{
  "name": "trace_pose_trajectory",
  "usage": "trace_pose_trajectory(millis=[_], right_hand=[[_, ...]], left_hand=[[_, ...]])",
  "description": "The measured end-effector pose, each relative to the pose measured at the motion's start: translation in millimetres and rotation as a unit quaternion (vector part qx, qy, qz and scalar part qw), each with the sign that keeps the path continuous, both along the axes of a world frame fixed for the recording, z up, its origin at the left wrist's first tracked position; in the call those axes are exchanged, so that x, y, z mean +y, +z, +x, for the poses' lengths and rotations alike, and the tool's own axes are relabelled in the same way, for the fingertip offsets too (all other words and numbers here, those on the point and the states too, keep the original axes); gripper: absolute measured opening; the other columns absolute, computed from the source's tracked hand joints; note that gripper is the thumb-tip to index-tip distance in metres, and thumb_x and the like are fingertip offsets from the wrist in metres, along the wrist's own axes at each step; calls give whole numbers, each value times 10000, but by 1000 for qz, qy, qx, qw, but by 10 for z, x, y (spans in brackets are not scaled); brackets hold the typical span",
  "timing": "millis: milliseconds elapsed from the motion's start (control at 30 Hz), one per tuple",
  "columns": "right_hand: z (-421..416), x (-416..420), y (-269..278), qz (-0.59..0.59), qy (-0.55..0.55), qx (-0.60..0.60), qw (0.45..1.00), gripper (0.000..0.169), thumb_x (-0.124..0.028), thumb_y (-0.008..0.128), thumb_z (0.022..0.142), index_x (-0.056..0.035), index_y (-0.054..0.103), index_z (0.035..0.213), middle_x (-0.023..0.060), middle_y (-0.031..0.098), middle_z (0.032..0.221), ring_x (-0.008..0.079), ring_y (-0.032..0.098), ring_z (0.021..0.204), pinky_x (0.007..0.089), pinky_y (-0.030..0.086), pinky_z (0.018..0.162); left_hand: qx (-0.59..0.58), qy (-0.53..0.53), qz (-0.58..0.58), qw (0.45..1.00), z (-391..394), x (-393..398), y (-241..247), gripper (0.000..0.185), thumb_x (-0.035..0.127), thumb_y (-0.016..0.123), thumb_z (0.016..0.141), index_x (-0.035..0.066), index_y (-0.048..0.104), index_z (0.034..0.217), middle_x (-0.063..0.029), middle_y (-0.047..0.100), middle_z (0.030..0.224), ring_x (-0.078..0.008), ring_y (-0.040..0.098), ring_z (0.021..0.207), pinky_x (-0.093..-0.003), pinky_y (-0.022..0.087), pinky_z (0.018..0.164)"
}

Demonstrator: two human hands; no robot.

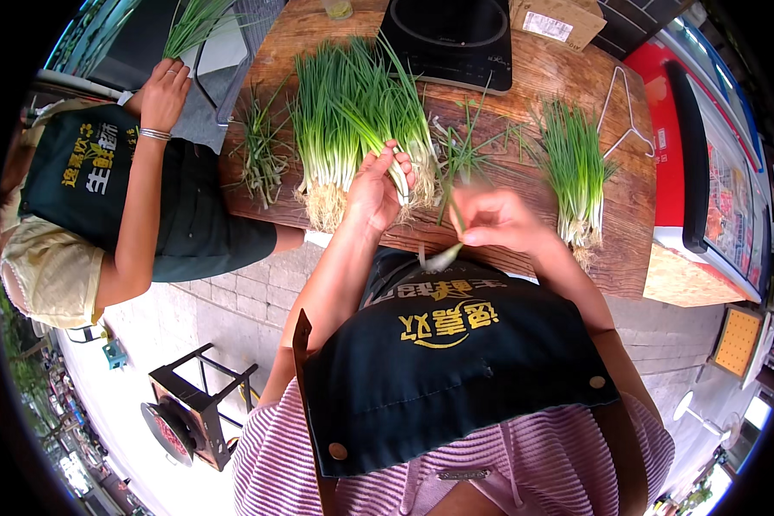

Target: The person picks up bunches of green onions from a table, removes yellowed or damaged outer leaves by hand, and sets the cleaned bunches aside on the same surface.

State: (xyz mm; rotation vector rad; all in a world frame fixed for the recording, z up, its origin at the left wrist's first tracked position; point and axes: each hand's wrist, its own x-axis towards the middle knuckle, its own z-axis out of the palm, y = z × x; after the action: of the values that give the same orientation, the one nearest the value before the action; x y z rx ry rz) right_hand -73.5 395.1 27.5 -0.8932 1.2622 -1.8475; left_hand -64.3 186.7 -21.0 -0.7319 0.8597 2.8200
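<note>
My left hand (380, 187) is closed around a few green onions (396, 169), their leaves pointing up and left over a large pile of green onions (326, 122) with rooty ends towards me. Blurred by motion, my right hand (500, 219) pinches a thin strip of green onion leaf (458, 216) with a pale end hanging over the table's edge. Between the hands and the far side lie loose leaf scraps (467, 151). A smaller bunch of green onions (574, 174) rests to the right, roots towards me. Withered trimmings (263, 148) form a heap left of the large pile.
The wooden table (625, 226) also bears an induction cooker (451, 39), a cardboard box (558, 22), a glass (337, 9) and a white hanger (625, 122). At left, a co-worker's hand (166, 93) holds green onions (190, 29). A red display freezer (667, 148) stands right.
</note>
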Motion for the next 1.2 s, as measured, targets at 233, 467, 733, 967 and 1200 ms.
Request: trace_pose_trajectory(millis=[233,467,733,967,1200], right_hand=[[-299,417,-175,179,-244,102,948,154,-86,678,748,-21,550,694,17,532,717,79,480,657,237,393,588],[-399,107,-124,261,-295,40,918,166,-190,652,794,-49,591,733,-19,575,662,41,475,538,196,363,467],[-419,-369,54,116,-282,-60,950,88,-76,623,801,-50,545,770,-8,566,650,39,516,557,176,356,445],[-300,-416,31,93,-290,-107,946,109,-39,644,774,-22,544,736,-1,568,641,54,524,590,182,397,506],[-181,-444,-211,29,-305,73,949,122,56,607,695,-30,525,723,39,574,909,95,554,774,218,450,583]], left_hand=[[82,-115,-134,981,55,97,233,330,223,471,903,72,463,1197,-42,556,800,-115,478,692,-247,403,589],[177,-199,-150,952,141,197,314,341,253,472,890,40,503,1154,-50,541,782,-127,461,717,-254,353,695],[177,-197,-167,950,198,278,264,254,198,517,868,19,529,1048,-54,546,804,-139,505,763,-261,386,733],[102,-126,-69,984,163,258,122,191,259,529,879,73,528,921,-33,552,796,-137,523,703,-294,459,653],[19,-56,-39,997,109,358,261,155,250,529,882,96,512,884,-18,557,802,-123,529,679,-268,462,618]])
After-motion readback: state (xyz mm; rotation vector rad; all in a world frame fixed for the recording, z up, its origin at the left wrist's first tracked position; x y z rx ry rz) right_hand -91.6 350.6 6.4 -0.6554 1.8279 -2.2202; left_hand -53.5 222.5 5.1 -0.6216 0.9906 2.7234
